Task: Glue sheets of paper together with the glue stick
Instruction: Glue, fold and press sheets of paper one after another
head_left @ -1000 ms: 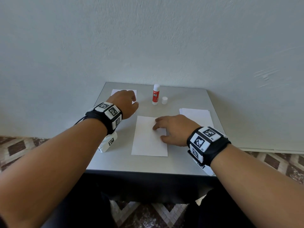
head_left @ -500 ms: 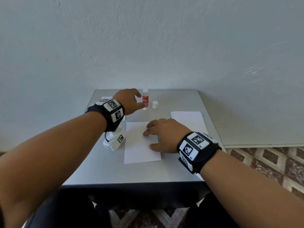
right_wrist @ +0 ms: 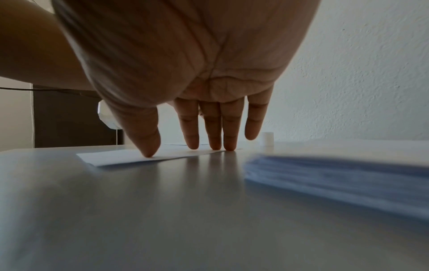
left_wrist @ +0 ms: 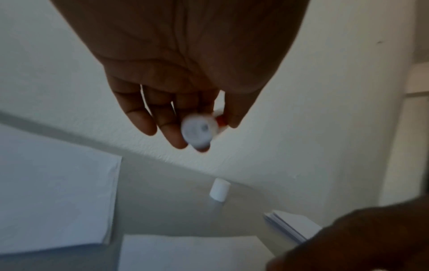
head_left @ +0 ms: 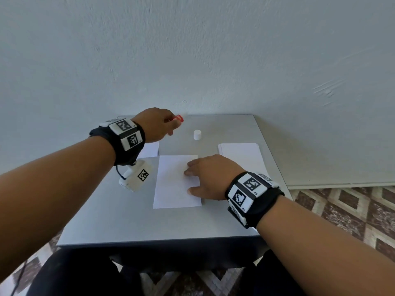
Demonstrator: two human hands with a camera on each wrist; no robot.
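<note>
My left hand (head_left: 168, 124) holds the red and white glue stick (head_left: 178, 119) lifted above the far left of the grey table (head_left: 132, 223); in the left wrist view the glue stick (left_wrist: 197, 131) sits pinched between thumb and fingers, its round white end facing the camera. Its white cap (head_left: 197, 134) stands alone on the table. A single white sheet (head_left: 173, 189) lies in the middle. My right hand (head_left: 192, 178) rests on the sheet's right edge with straight fingers (right_wrist: 192, 135) pressing down.
A stack of white paper (head_left: 241, 154) lies at the right of the table, seen close in the right wrist view as the stack (right_wrist: 336, 176). Another paper pile (head_left: 149, 149) lies at the far left under my left wrist. A wall rises just behind the table.
My left hand moved from the left paper pile to the glue stick, took hold of it and lifted it off the table. The right hand stayed on the sheet.
</note>
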